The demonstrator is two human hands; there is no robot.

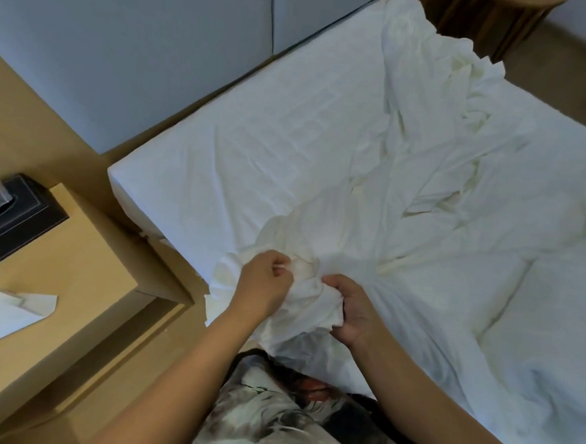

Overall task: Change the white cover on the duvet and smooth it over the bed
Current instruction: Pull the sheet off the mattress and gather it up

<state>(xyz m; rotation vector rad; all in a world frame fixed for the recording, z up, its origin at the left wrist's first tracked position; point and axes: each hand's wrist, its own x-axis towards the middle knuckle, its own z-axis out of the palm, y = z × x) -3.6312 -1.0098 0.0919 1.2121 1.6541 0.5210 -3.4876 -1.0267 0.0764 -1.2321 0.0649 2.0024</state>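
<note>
Gripping a bunched corner of the white cover (314, 302) at lower centre, my left hand (264, 282) pinches it closed while my right hand (351, 311) clenches the cloth over the bed (255, 144).

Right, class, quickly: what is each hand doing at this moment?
Left hand: closed, pinching a bunched edge of the white cover.
Right hand: closed, gripping the same bunched white cover.

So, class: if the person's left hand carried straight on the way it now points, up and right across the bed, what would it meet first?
The left hand already grips the bunched white cover; beyond that lies more rumpled cover, though depth is unclear.
</note>
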